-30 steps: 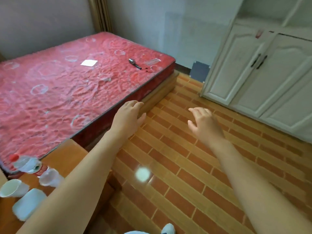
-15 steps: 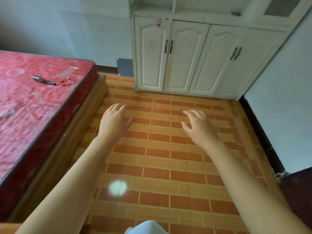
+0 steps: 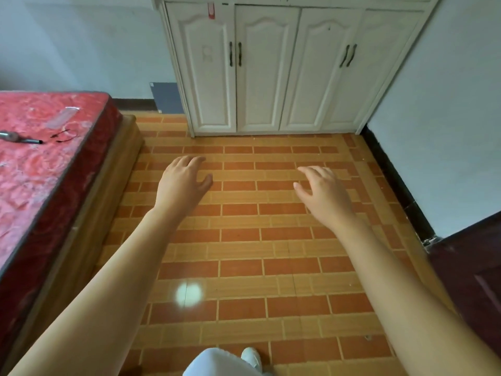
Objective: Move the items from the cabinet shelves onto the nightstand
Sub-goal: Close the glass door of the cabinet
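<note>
While both arms reach out over the floor (image 3: 271,240), brick-patterned tile in orange and red, neither hand has hold of anything. Cabinet (image 3: 287,69) stands against the far wall, white, four lower doors closed, dark handles in two pairs; small red tag near the top of the leftmost door. Its shelves lie above the frame's upper edge, so any items on them cannot be seen. Nightstand not in sight either. Bed (image 3: 40,172) along the left side, red patterned mattress on a wooden base. Dark door (image 3: 471,280) at the right edge.

Left hand (image 3: 181,183): palm down, fingers relaxed and slightly spread, in the air above the tiles. Right hand (image 3: 324,192): same posture, fingers loosely bent, empty. Both hands well short of the cabinet doors, roughly level with each other and apart.

White shoe (image 3: 250,356) at the bottom edge. On the mattress: a pen-like tool (image 3: 19,138) and, beside it, a thin dark cord (image 3: 63,135).
</note>
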Available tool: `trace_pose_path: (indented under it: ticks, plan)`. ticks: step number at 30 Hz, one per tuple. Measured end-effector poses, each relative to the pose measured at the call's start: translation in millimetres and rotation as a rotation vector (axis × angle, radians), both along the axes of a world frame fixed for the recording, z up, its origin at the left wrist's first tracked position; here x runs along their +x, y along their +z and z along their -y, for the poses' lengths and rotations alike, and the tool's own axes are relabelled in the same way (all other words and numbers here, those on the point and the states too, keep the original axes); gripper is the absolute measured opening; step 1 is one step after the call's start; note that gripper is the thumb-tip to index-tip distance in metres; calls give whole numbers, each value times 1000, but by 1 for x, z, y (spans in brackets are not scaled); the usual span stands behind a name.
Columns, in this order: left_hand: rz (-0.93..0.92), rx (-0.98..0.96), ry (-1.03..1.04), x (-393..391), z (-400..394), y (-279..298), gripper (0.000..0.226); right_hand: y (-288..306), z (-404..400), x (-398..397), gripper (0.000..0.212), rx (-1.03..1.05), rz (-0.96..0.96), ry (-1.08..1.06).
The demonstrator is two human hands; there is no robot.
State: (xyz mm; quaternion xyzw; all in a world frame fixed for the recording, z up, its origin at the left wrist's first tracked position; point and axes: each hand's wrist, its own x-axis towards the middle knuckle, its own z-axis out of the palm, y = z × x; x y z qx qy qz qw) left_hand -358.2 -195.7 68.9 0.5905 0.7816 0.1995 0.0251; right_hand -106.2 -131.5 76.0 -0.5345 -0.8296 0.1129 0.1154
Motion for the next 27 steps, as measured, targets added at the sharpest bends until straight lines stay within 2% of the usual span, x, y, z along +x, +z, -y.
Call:
trace_pose_path:
  ticks: [12,27]
  plan:
    - [27,-34,31,-13,-69,-14,45,-13,-82,-10,45,-37,14,27]
    - [72,-39,13,-92,-292,-15,47,-2,-286,-96,45,-15,16,-39]
